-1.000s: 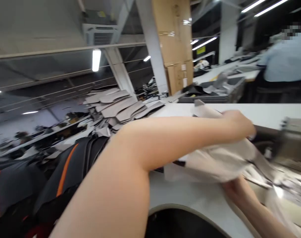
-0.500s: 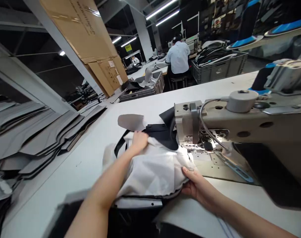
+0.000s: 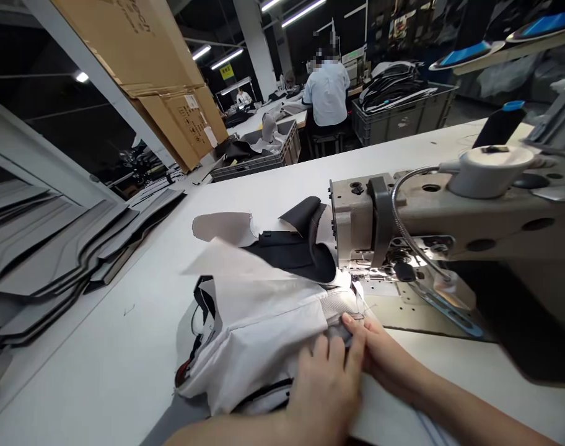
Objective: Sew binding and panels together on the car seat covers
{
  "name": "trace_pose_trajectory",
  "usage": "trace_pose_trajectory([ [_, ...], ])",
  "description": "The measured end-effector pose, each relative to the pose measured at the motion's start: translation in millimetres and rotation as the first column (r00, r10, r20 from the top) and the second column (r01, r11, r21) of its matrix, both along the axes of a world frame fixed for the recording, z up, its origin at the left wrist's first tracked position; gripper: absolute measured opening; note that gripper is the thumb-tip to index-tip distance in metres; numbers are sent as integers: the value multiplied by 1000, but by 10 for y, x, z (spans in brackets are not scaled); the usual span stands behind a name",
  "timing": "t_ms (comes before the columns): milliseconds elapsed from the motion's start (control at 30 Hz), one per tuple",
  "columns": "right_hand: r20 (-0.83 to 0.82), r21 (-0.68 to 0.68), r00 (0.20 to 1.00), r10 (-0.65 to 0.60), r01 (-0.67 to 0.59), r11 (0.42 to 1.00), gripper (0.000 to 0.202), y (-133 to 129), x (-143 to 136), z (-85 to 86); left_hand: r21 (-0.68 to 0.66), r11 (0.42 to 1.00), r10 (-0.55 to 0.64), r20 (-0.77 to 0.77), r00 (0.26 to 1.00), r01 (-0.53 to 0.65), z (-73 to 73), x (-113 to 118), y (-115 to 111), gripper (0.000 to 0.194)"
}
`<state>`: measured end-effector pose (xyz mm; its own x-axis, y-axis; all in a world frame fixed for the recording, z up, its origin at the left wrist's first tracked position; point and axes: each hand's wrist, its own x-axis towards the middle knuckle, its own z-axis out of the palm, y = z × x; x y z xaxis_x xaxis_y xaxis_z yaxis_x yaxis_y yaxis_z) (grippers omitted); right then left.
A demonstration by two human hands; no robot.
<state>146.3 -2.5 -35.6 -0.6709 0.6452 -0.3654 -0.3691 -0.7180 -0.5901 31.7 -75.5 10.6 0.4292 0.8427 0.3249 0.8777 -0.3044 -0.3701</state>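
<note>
A light grey sewn fabric piece (image 3: 264, 347) lies in folds on the white table, with black fabric parts (image 3: 287, 254) attached beyond it. Its right end runs under the head of the sewing machine (image 3: 357, 229), by the lit needle area. My right hand (image 3: 380, 347) grips the fabric's right edge just in front of the needle plate, thumb on top. My left hand (image 3: 326, 378) lies over the near side of the fabric beside the right hand, its fingers apart and slightly bent. Its thumb is hidden. A grey rounded flap (image 3: 224, 229) rests flat past the fabric.
Stacked grey panels (image 3: 78, 248) line the left side of the table. Behind it stand a crate of fabric (image 3: 292, 148), cardboard (image 3: 171, 124) and another crate (image 3: 407, 121). A person (image 3: 328, 93) sits with their back turned. A dark thread cone (image 3: 500, 127) stands behind the machine.
My left hand has let go of the fabric's far left part and come right and nearer, beside my right hand. The fabric's left side has spread and flopped over. The right hand keeps its grip.
</note>
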Motion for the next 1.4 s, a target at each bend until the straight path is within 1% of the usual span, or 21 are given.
trace_pose_trajectory([
  [67,32,9,999,-4,4,1000,33,7,21,2,-66,991,108,-64,992,-113,-166,83,113,53],
  [133,55,84,998,17,-21,996,35,11,97,28,-156,973,159,-95,983,-173,-226,67,253,57],
  [200,128,228,990,54,-82,970,39,9,241,67,-320,927,170,-102,980,-194,-180,20,357,60],
  [267,286,396,955,79,-193,898,42,7,438,94,-522,833,153,-102,983,-184,-56,-27,420,66],
  [333,500,560,866,23,-343,754,38,27,648,80,-702,702,112,-56,992,-119,104,-72,468,75],
  [367,587,635,807,-67,-408,656,36,53,741,54,-770,633,103,-14,995,-77,184,-94,494,79],
  [433,658,741,675,-334,-502,446,34,145,875,-39,-866,500,138,80,987,0,318,-129,550,82],
  [500,593,786,562,-577,-559,263,35,282,915,-167,-932,359,242,139,960,45,399,-138,605,83],
  [533,537,794,525,-660,-579,186,37,359,899,-233,-958,280,295,155,943,70,417,-131,626,85],
  [567,486,793,506,-713,-598,116,38,433,863,-295,-973,213,336,163,927,94,422,-118,642,87],
  [600,442,790,502,-744,-610,58,39,502,813,-350,-979,174,360,166,918,109,416,-100,649,89],
  [633,410,789,508,-758,-614,15,39,560,755,-394,-979,170,364,170,916,114,402,-80,650,89],
  [667,392,790,519,-760,-613,-11,38,604,696,-426,-975,197,353,169,920,104,383,-60,645,89],
  [767,380,797,560,-736,-602,-47,36,655,563,-469,-947,320,297,130,946,30,329,-16,613,84],
  [867,367,798,581,-726,-598,-74,35,627,527,-472,-946,324,280,102,955,6,309,-6,611,83],
  [967,367,789,583,-725,-608,-90,38,597,539,-470,-945,325,277,140,951,45,311,-6,676,83],
  [1133,326,745,578,-748,-644,-173,44,632,563,-466,-939,342,282,139,949,36,287,51,845,85],
  [1167,323,756,579,-749,-634,-164,43,644,571,-468,-937,348,286,129,949,22,277,69,869,85],
  [1300,327,817,525,-786,-575,-45,35,657,607,-480,-933,359,285,89,954,-20,255,132,902,86],
  [1333,321,821,518,-793,-570,-40,34,649,609,-480,-932,361,282,81,956,-27,254,142,901,86],
  [1400,310,808,535,-786,-583,-79,35,622,598,-470,-927,373,278,69,958,-42,254,153,899,84],
])
